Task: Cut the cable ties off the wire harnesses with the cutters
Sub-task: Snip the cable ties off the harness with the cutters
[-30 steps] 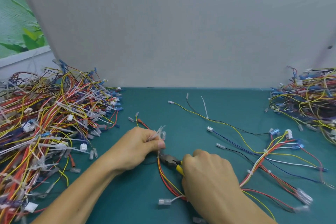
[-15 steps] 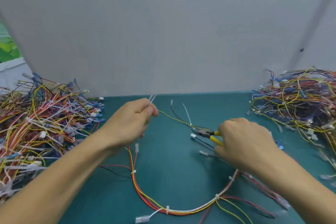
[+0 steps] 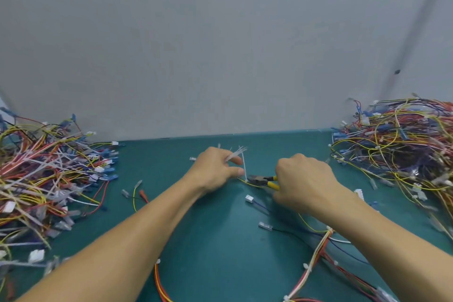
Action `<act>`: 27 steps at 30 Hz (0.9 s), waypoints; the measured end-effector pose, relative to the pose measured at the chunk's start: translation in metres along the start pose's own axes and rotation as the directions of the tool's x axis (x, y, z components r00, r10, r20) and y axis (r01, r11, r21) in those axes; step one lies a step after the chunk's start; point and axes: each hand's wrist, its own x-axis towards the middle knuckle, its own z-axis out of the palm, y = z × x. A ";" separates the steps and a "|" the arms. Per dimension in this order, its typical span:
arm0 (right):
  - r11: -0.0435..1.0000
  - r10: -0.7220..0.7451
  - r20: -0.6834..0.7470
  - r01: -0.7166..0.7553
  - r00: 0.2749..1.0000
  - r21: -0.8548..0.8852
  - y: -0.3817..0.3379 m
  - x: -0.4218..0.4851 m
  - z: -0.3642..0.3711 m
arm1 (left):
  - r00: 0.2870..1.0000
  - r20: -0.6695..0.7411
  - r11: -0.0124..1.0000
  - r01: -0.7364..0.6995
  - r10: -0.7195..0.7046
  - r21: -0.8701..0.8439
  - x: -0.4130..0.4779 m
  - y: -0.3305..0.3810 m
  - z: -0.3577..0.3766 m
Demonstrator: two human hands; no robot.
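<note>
Nothing can be read: no writing, label, brand, number or sign shows on the cutters (image 3: 260, 180), cable ties (image 3: 235, 154), wire harnesses (image 3: 44, 174), bench (image 3: 215, 240) or wall (image 3: 220, 44).

The person's left hand (image 3: 215, 169) and right hand (image 3: 304, 179) are bare, with bare forearms (image 3: 127, 247) entering from seven and five o'clock.

Both forearms bare, reaching in from near edge of table (image 3: 220, 233), converging toward middle near far edge. Left hand (image 3: 215, 169): back up, fingers curled round bunch of white cable ties (image 3: 234, 154), thumb stretched toward right hand. Right hand (image 3: 304, 179): knuckles up, fist closed on yellow handles of cutters (image 3: 263, 180), nose pointing left, just beside left thumb tip. Hands near each other, not touching.
</note>
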 end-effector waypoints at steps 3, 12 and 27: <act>1.000 0.000 0.027 0.001 1.000 -0.005 0.002 -0.001 0.001 | 0.999 0.033 0.999 -0.021 0.022 -0.027 0.006 0.001 0.002; 1.000 -0.018 0.050 0.018 0.999 -0.001 0.001 -0.006 0.000 | 0.988 0.149 0.982 -0.021 0.049 -0.188 0.000 -0.001 0.003; 0.999 -0.033 0.021 0.033 0.999 0.013 -0.003 -0.007 0.006 | 0.992 0.121 0.971 0.047 -0.018 -0.236 0.006 -0.002 0.008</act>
